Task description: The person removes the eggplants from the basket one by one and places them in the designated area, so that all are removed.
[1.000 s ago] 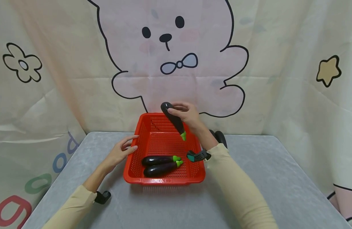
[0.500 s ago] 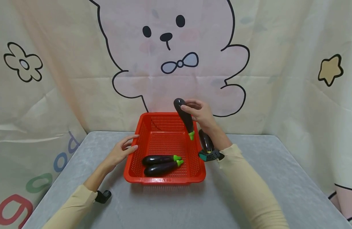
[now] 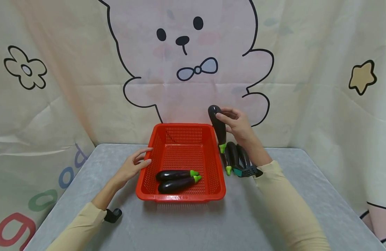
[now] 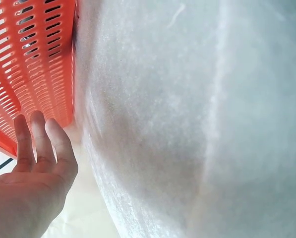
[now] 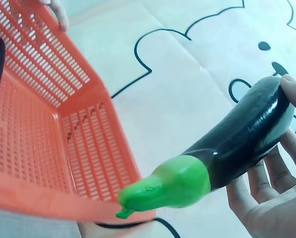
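My right hand (image 3: 238, 125) holds an eggplant (image 3: 219, 127) upright above the basket's right rim, its green stem end down. In the right wrist view, thumb and fingers pinch the dark round end of this eggplant (image 5: 247, 131). My left hand (image 3: 133, 166) rests at the left rim of the red plastic basket (image 3: 180, 198), its fingers loosely extended along the wall, as the left wrist view also shows. Two eggplants (image 3: 177, 184) lie side by side near the front of the basket. Beneath my right hand, three more eggplants (image 3: 232, 155) lie on the table, partly hidden by the wrist.
The basket stands on a grey cloth-covered table (image 3: 186, 226). Behind the table hangs a pale curtain (image 3: 86, 115) printed with a bear, a flower and a star. A dark wrist device (image 3: 247, 171) sits on my right wrist.
My right hand has carried the eggplant from above the basket's interior rightward past its right rim. More of the eggplants on the table now show. The left hand and basket have stayed put.
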`<state>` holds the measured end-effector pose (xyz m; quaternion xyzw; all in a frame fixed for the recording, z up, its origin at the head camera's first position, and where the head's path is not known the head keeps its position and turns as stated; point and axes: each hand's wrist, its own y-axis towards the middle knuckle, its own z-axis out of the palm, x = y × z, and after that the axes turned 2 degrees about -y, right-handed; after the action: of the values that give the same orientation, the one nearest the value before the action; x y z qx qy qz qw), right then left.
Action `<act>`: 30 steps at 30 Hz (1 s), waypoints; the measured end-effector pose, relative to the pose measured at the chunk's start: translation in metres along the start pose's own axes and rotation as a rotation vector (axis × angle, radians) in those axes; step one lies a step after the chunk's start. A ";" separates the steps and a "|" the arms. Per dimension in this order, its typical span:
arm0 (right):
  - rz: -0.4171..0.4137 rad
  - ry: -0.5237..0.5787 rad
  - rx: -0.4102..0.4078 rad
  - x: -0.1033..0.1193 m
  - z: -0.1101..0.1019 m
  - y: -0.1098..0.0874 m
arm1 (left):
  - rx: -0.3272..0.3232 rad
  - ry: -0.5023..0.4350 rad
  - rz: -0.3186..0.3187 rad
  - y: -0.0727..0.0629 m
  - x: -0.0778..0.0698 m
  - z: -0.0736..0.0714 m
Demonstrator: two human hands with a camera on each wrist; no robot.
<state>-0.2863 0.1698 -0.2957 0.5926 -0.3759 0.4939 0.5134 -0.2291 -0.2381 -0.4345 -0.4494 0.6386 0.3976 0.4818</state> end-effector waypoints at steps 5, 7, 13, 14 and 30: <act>0.020 0.030 -0.025 -0.001 -0.016 -0.004 | -0.002 0.000 -0.003 0.000 0.000 0.000; 0.026 0.033 -0.040 -0.002 -0.021 -0.006 | -0.005 0.000 -0.001 0.001 0.000 0.000; 0.039 0.044 -0.070 -0.004 -0.036 -0.010 | -0.001 -0.008 0.007 0.001 0.001 -0.001; 0.040 0.042 -0.072 -0.004 -0.038 -0.011 | 0.001 -0.012 0.008 0.001 0.001 -0.001; 0.080 -0.128 -0.113 -0.019 -0.075 -0.031 | -0.002 -0.012 -0.012 0.000 0.000 0.000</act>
<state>-0.2763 0.2484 -0.3228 0.5776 -0.4586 0.4530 0.5008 -0.2292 -0.2376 -0.4347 -0.4513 0.6326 0.3981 0.4875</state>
